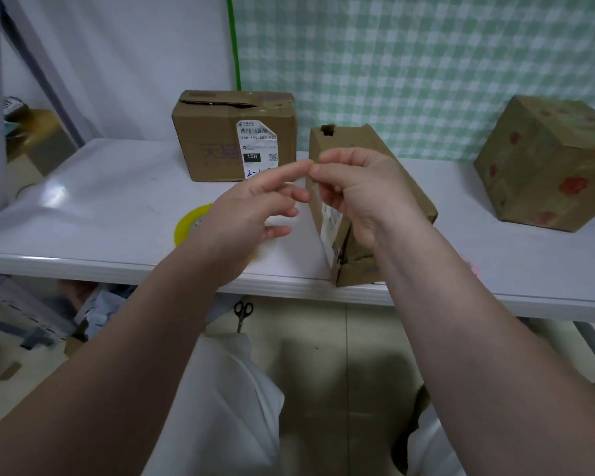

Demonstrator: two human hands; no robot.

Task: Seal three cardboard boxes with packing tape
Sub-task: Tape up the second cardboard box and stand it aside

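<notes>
We're right on the hands, raised mid-frame above the table edge. The left hand has its fingers loosely spread, forefinger stretched out to meet the right hand, whose fingers curl in with thumb and forefinger pinched. We can't tell whether anything is held between them.

Just behind the right hand a tall cardboard box stands tilted at the table's near edge. A yellow tape roll lies flat, partly hidden behind the left hand. A labelled box sits further back, and a red-flowered box is well apart at right.

The white table is glossy. Behind it hang a green checked cloth and a white sheet. Scissors show below the table edge.
</notes>
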